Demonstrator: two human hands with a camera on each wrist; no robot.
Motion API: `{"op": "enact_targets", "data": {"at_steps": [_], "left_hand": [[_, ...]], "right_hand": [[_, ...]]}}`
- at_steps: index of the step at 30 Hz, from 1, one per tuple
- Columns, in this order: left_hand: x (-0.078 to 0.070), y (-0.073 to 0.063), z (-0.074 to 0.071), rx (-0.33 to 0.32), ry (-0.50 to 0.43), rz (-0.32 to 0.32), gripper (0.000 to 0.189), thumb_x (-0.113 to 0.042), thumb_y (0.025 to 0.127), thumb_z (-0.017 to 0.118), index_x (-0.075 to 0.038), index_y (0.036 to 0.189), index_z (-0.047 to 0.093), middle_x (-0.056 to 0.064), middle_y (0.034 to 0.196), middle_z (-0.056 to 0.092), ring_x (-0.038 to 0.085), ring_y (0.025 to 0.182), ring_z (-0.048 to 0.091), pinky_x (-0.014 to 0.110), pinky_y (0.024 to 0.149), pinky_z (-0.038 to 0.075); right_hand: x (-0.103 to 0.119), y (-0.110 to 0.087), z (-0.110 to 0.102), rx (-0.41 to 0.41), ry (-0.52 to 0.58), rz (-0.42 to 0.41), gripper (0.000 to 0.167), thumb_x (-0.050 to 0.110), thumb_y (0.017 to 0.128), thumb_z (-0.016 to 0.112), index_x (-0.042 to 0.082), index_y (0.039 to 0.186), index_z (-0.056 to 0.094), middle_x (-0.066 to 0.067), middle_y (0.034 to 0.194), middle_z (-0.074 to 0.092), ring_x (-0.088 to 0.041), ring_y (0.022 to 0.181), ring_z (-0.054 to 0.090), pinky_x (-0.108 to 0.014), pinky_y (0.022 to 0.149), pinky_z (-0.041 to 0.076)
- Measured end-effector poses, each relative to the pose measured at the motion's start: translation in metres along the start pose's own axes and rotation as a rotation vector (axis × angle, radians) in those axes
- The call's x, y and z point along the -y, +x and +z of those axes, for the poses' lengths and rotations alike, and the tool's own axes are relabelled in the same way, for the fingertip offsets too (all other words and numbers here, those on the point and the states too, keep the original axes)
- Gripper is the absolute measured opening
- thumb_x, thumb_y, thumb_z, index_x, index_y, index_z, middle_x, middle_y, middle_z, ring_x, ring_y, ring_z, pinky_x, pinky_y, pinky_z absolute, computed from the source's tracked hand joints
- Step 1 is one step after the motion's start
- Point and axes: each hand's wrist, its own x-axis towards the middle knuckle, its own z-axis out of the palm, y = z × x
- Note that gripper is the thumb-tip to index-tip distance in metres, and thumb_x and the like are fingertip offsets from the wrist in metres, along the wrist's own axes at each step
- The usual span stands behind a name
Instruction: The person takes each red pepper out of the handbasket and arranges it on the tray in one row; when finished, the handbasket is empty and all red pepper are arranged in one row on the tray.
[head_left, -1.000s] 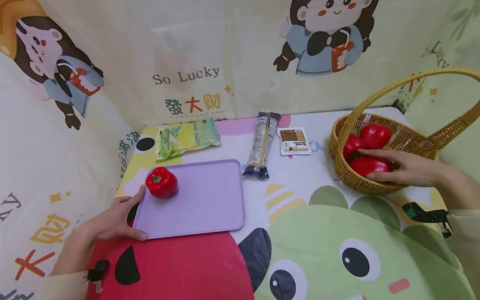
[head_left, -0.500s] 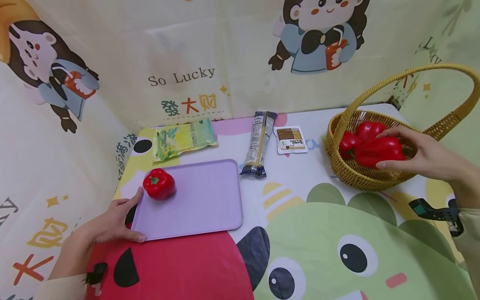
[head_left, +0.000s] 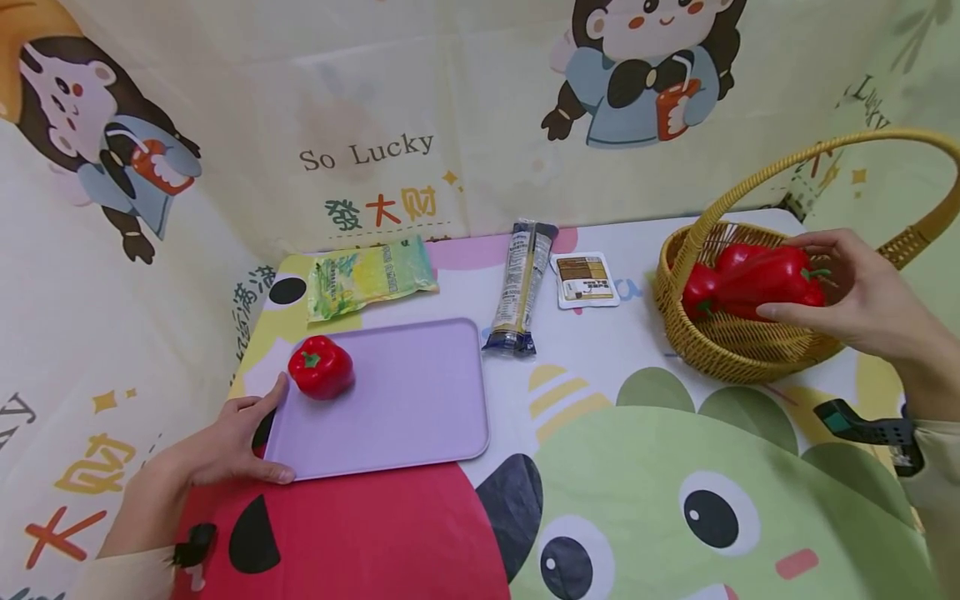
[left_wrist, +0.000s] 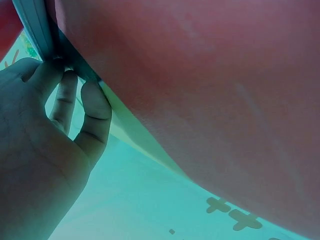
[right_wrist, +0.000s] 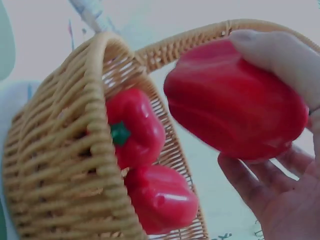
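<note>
My right hand [head_left: 873,292] grips a red bell pepper [head_left: 765,282] between thumb and fingers, its green stem turned toward the palm. In the right wrist view this bell pepper [right_wrist: 235,100] is lifted beside the wicker basket's [right_wrist: 65,150] rim. Two more red bell peppers, one [right_wrist: 137,130] with a green stem showing and another [right_wrist: 162,200], lie inside. At the left, my left hand [head_left: 228,437] holds the near-left corner of a lilac tray [head_left: 397,400], its thumb at the front edge. On the tray sits another red bell pepper [head_left: 321,367].
A yellow-green packet [head_left: 371,279] lies behind the tray. Beside it are a long dark-and-clear packet [head_left: 522,287] and a small white-and-brown sachet [head_left: 585,281]. The basket's tall handle [head_left: 810,158] arches above the right hand. Patterned cloth walls [head_left: 480,108] enclose the table.
My right hand has raised its bell pepper from among the others in the basket and turned it, bringing the green stem into view. The left hand and tray stay in place.
</note>
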Motion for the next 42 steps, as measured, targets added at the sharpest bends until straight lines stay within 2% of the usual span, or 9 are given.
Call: {"op": "enact_targets", "data": {"at_steps": [5, 11, 16, 19, 22, 26, 30, 34, 42], "left_hand": [[-0.002, 0.002, 0.002, 0.006, 0.003, -0.001, 0.142, -0.049, 0.066, 0.094, -0.007, 0.164, 0.001, 0.034, 0.146, 0.024, 0.055, 0.132, 0.018, 0.055, 0.085, 0.060], [-0.003, 0.002, 0.004, 0.013, -0.008, 0.000, 0.142, -0.047, 0.067, 0.094, -0.007, 0.164, -0.001, 0.035, 0.145, 0.022, 0.056, 0.131, 0.017, 0.057, 0.085, 0.059], [-0.002, 0.003, 0.006, 0.014, -0.007, -0.019, 0.142, -0.049, 0.066, 0.093, -0.008, 0.164, -0.001, 0.036, 0.146, 0.021, 0.057, 0.131, 0.016, 0.058, 0.087, 0.058], [-0.001, 0.002, 0.007, 0.020, -0.018, -0.031, 0.142, -0.049, 0.066, 0.093, -0.009, 0.164, -0.002, 0.036, 0.146, 0.019, 0.057, 0.132, 0.015, 0.058, 0.087, 0.058], [-0.001, 0.000, 0.007, 0.026, -0.023, -0.034, 0.142, -0.048, 0.068, 0.093, -0.008, 0.164, -0.003, 0.037, 0.146, 0.018, 0.058, 0.131, 0.014, 0.058, 0.087, 0.059], [-0.001, -0.001, 0.007, 0.018, -0.016, -0.033, 0.142, -0.047, 0.068, 0.093, -0.008, 0.164, -0.004, 0.038, 0.145, 0.018, 0.059, 0.131, 0.014, 0.059, 0.085, 0.059], [0.000, 0.000, 0.006, 0.007, -0.017, -0.012, 0.141, -0.047, 0.068, 0.093, -0.007, 0.164, -0.002, 0.037, 0.145, 0.019, 0.058, 0.131, 0.014, 0.058, 0.085, 0.059], [0.001, 0.001, 0.005, -0.001, -0.014, 0.015, 0.140, -0.044, 0.068, 0.094, -0.005, 0.163, -0.001, 0.037, 0.144, 0.020, 0.057, 0.130, 0.015, 0.059, 0.085, 0.059], [0.004, 0.002, 0.004, -0.019, -0.006, 0.021, 0.142, -0.044, 0.066, 0.095, -0.005, 0.164, 0.000, 0.038, 0.144, 0.020, 0.058, 0.130, 0.016, 0.057, 0.082, 0.060]], "right_hand": [[0.005, -0.005, -0.001, -0.029, 0.039, -0.061, 0.085, -0.016, 0.080, 0.077, 0.013, 0.154, 0.045, 0.016, 0.132, 0.052, 0.002, 0.099, 0.058, -0.005, 0.072, 0.051], [0.012, -0.012, 0.001, -0.071, 0.111, -0.063, 0.093, -0.024, 0.082, 0.068, 0.016, 0.158, 0.035, 0.015, 0.140, 0.047, -0.004, 0.118, 0.049, -0.003, 0.077, 0.049], [0.027, -0.011, 0.004, -0.060, 0.181, -0.144, 0.092, -0.034, 0.073, 0.065, 0.003, 0.153, 0.037, 0.004, 0.140, 0.051, -0.011, 0.119, 0.051, -0.007, 0.079, 0.052], [0.038, -0.006, 0.008, -0.026, 0.281, -0.202, 0.094, -0.037, 0.066, 0.065, -0.003, 0.150, 0.039, -0.005, 0.140, 0.051, -0.015, 0.120, 0.051, -0.010, 0.080, 0.054], [0.049, -0.001, 0.015, 0.013, 0.307, -0.270, 0.096, -0.037, 0.060, 0.068, -0.007, 0.146, 0.040, -0.009, 0.141, 0.050, -0.018, 0.119, 0.052, -0.012, 0.080, 0.055], [0.064, 0.005, 0.025, 0.051, 0.286, -0.373, 0.096, -0.035, 0.052, 0.072, -0.012, 0.140, 0.043, -0.015, 0.139, 0.051, -0.023, 0.120, 0.053, -0.013, 0.080, 0.056], [0.077, 0.011, 0.034, 0.102, 0.342, -0.447, 0.092, -0.034, 0.050, 0.073, -0.015, 0.136, 0.045, -0.020, 0.137, 0.051, -0.027, 0.124, 0.051, -0.015, 0.082, 0.057], [0.089, 0.016, 0.041, 0.153, 0.320, -0.457, 0.091, -0.031, 0.051, 0.077, -0.015, 0.134, 0.045, -0.020, 0.137, 0.052, -0.028, 0.124, 0.050, -0.017, 0.081, 0.058], [0.110, 0.025, 0.056, 0.181, 0.232, -0.430, 0.092, -0.024, 0.052, 0.083, -0.008, 0.135, 0.048, -0.017, 0.139, 0.050, -0.029, 0.128, 0.047, -0.018, 0.081, 0.058]]}}
